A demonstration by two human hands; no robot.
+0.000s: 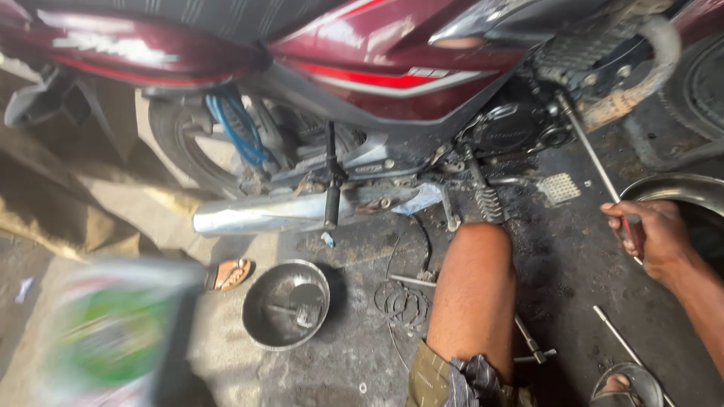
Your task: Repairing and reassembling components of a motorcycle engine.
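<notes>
My right hand [654, 235] grips the red handle of a long screwdriver-like tool [592, 154]. Its thin metal shaft runs up and left to the dark engine [520, 124] of a maroon motorcycle [362, 53] that stands across the top of the view. My left hand is out of sight. A blurred green and white container [113, 332] fills the lower left corner; what holds it is hidden. My bare knee [475, 290] is raised in the middle, in front of the engine.
A small metal bowl [286, 305] with parts in it sits on the oily ground beside thin rings [400, 303]. A large steel pan [679, 188] is at the right edge. The chrome exhaust [264, 215], a sandal [230, 273], a T-handled wrench [532, 345] and a rod [626, 343] lie nearby.
</notes>
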